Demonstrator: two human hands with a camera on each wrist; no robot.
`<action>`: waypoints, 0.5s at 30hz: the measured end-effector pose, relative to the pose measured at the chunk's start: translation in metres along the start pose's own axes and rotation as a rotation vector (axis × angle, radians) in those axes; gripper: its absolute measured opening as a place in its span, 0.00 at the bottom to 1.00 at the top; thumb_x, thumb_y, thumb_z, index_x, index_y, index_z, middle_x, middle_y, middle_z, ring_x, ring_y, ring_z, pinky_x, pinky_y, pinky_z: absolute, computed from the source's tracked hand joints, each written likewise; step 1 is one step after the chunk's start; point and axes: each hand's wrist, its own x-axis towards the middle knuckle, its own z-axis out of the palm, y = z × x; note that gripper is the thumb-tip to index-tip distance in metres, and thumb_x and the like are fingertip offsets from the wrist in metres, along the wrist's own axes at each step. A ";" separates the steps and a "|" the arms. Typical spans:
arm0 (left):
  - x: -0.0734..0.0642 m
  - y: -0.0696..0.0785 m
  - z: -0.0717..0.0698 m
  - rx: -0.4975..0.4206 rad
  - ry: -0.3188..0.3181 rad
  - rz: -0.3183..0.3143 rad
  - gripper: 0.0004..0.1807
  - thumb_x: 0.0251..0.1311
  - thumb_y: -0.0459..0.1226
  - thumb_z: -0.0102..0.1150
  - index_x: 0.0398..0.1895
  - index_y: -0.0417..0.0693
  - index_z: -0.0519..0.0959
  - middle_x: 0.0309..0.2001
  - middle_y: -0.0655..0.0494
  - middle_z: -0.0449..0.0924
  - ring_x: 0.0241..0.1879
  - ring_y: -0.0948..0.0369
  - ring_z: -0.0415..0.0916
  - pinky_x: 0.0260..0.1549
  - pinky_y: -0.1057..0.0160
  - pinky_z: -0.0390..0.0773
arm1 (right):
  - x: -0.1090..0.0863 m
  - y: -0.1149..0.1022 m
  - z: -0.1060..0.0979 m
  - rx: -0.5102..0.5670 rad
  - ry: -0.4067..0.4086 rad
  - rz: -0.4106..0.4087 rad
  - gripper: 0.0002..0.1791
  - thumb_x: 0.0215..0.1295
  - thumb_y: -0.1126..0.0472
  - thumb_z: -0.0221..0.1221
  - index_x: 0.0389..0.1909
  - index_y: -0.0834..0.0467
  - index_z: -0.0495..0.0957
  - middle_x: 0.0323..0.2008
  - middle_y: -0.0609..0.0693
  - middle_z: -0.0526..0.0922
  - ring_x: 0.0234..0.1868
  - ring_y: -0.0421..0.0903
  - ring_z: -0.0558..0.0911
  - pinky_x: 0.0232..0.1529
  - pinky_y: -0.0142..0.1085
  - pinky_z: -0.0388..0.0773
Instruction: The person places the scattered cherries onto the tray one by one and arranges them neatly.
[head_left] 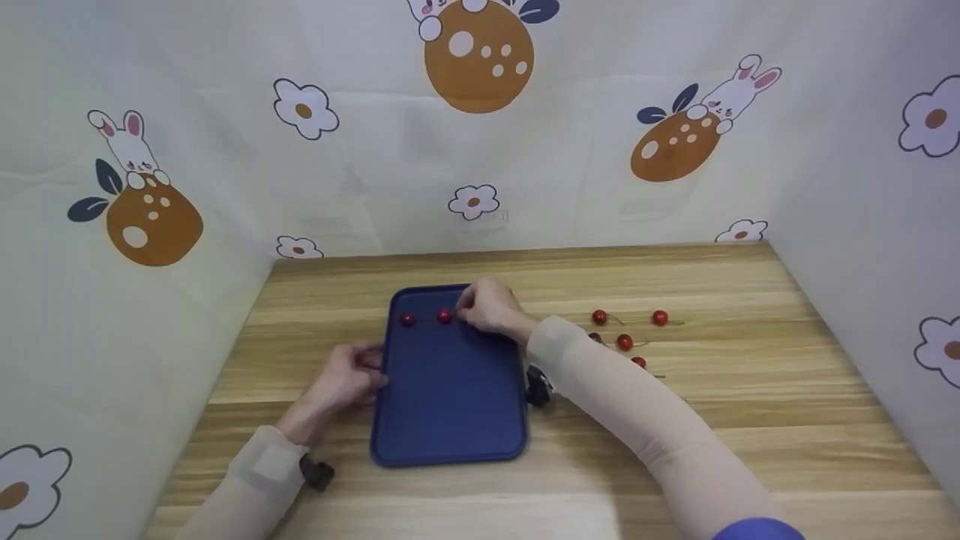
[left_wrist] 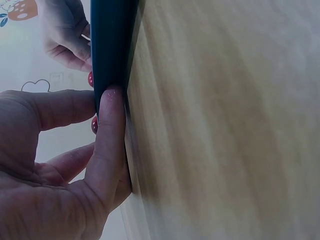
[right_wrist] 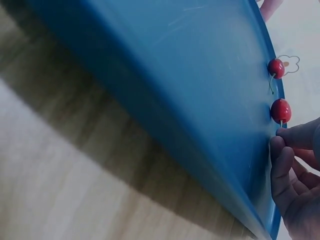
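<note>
A dark blue rectangular tray [head_left: 450, 397] lies on the wooden table. My left hand [head_left: 351, 373] grips its left edge; in the left wrist view the thumb [left_wrist: 111, 115] presses along the outer wall while other fingers meet the rim. Over the tray's far end, my right hand [head_left: 489, 306] pinches the stem of a red cherry [head_left: 444, 316] between thumb and fingertips, as the right wrist view shows. That cherry [right_wrist: 281, 110] is at the tray's surface, stem toward the fingers. To its left a second cherry [head_left: 406, 319] sits near the far left corner.
Several more red cherries with stems, among them one cherry [head_left: 625, 343] near the middle of the group, lie on the table [head_left: 720, 420] right of the tray, partly behind the right forearm. Patterned cloth walls [head_left: 375, 172] enclose the table at the back and sides.
</note>
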 end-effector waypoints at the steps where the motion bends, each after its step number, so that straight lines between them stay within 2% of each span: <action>1: 0.000 0.000 0.000 -0.002 -0.002 0.014 0.40 0.57 0.21 0.66 0.77 0.25 0.73 0.53 0.33 0.89 0.44 0.57 0.87 0.34 0.65 0.90 | 0.000 0.000 0.000 -0.009 0.004 -0.007 0.04 0.67 0.56 0.74 0.37 0.47 0.97 0.34 0.41 0.96 0.42 0.42 0.90 0.51 0.39 0.88; 5: 0.001 0.000 0.000 -0.007 -0.008 0.042 0.40 0.57 0.21 0.65 0.77 0.22 0.72 0.51 0.33 0.90 0.45 0.57 0.88 0.37 0.67 0.90 | 0.004 0.005 0.005 -0.040 0.013 -0.017 0.04 0.67 0.55 0.74 0.38 0.46 0.97 0.38 0.39 0.96 0.45 0.42 0.90 0.55 0.41 0.89; 9: 0.001 0.000 0.001 -0.002 -0.006 0.040 0.41 0.57 0.21 0.66 0.78 0.21 0.70 0.52 0.32 0.89 0.46 0.56 0.88 0.38 0.65 0.91 | 0.008 0.009 0.008 -0.042 0.012 -0.021 0.04 0.66 0.54 0.74 0.39 0.45 0.97 0.38 0.38 0.96 0.43 0.40 0.88 0.53 0.40 0.88; 15: 0.001 -0.001 0.001 -0.002 0.002 0.049 0.41 0.56 0.20 0.66 0.77 0.21 0.70 0.52 0.31 0.89 0.46 0.56 0.88 0.39 0.67 0.90 | 0.009 0.011 0.008 -0.039 0.035 -0.031 0.05 0.65 0.55 0.74 0.39 0.45 0.96 0.38 0.38 0.95 0.42 0.40 0.87 0.52 0.40 0.87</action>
